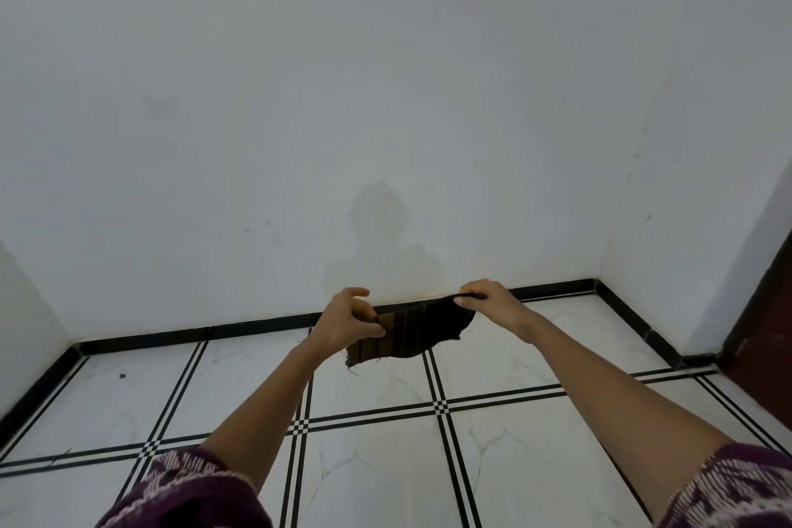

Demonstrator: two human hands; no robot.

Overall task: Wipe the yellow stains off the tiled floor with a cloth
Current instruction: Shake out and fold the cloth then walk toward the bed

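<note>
A dark brown cloth (pixel 418 330) with faint stripes and frayed edges hangs stretched in the air between both hands, above the floor near the far wall. My left hand (pixel 349 319) pinches its left edge between thumb and fingers. My right hand (pixel 488 300) pinches its upper right corner. The white tiled floor (pixel 373 386) has black double lines between tiles. A faint yellowish tint lies on the tile just below and around the cloth (pixel 388 373); it is too pale to outline.
A white wall (pixel 385 120) rises straight ahead, with a black skirting strip (pixel 214 332) along its foot. Side walls close in left and right. A dark red-brown door frame (pixel 760 313) stands at the right. A small dark speck (pixel 122 376) lies on a left tile.
</note>
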